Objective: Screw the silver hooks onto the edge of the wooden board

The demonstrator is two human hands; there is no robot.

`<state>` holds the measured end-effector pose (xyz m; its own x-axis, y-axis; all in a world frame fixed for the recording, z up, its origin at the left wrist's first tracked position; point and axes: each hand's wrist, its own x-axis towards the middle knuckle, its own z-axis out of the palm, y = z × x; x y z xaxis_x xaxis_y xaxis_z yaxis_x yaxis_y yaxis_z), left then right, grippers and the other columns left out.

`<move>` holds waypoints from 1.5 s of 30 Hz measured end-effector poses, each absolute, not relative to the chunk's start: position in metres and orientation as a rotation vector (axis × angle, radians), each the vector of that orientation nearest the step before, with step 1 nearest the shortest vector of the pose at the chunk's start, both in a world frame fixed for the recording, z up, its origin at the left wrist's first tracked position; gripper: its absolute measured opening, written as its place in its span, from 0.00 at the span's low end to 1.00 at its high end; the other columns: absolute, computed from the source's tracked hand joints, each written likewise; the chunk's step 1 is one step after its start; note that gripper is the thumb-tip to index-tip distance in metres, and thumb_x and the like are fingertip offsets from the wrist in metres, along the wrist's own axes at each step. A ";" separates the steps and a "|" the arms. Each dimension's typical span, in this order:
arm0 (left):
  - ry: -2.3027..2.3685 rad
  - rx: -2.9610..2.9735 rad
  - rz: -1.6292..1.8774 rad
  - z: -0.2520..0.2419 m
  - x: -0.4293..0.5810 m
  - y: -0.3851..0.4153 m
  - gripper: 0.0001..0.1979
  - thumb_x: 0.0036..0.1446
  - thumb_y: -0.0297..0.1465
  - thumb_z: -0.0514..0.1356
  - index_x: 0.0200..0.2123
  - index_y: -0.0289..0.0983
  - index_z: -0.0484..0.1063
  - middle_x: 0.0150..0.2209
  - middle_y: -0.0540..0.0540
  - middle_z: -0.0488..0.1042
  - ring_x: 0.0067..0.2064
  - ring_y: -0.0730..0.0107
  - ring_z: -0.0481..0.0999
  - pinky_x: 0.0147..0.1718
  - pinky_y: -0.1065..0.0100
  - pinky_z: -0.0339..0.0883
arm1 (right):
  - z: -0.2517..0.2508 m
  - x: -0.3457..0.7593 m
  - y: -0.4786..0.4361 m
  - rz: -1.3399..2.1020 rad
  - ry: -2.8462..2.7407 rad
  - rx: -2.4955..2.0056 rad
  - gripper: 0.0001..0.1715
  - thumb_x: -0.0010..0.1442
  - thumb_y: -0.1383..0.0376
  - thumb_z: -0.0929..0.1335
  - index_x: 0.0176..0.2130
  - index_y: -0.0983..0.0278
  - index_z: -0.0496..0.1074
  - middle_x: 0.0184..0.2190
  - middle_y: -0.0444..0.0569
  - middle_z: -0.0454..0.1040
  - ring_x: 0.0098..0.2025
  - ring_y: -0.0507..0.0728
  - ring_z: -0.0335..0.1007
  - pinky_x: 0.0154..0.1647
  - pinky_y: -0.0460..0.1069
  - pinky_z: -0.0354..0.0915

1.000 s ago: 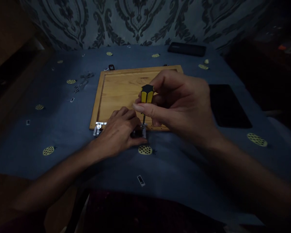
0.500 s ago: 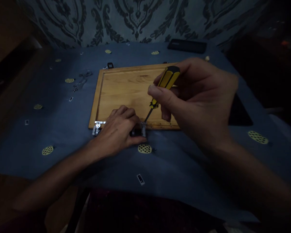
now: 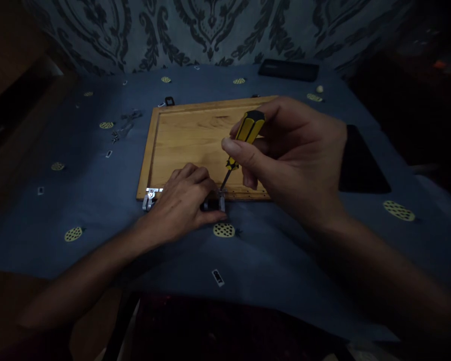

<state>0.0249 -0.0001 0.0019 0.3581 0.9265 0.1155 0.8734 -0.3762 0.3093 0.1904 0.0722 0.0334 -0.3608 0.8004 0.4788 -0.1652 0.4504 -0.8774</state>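
A wooden board (image 3: 195, 140) with a raised border lies flat on the table. Along its near edge is a metal fitting (image 3: 150, 193) with a bright bracket at each end and a dark part between; its middle is hidden under my hand. My left hand (image 3: 186, 200) is closed over this fitting, thumb on the near side and fingers on the board. In my right hand (image 3: 289, 155) is a yellow-and-black screwdriver (image 3: 249, 128), gripped by its handle between thumb and fingers. Its shaft slants down and left to the fitting's right bracket, where the tip's exact seat is too small to see.
A blue cloth (image 3: 165, 281) with pineapple prints covers the table. Small metal screws in a clear bag (image 3: 124, 130) lie left of the board. A dark case (image 3: 288, 70) rests at the back, and a black flat object (image 3: 363, 165) is on the right.
My right hand and the screwdriver handle have moved slightly left and down, with the shaft still at the right bracket. My left hand has stayed in place.
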 end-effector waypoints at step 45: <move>1.623 2.426 0.404 0.000 0.024 -0.002 0.19 0.59 0.42 0.69 0.46 0.33 0.76 0.51 0.38 0.75 0.54 0.48 0.71 0.54 0.49 0.68 | 0.045 0.183 0.079 1.340 -1.872 -0.502 0.18 0.52 0.62 0.81 0.33 0.61 0.70 0.25 0.36 0.71 0.18 0.46 0.67 0.16 0.41 0.65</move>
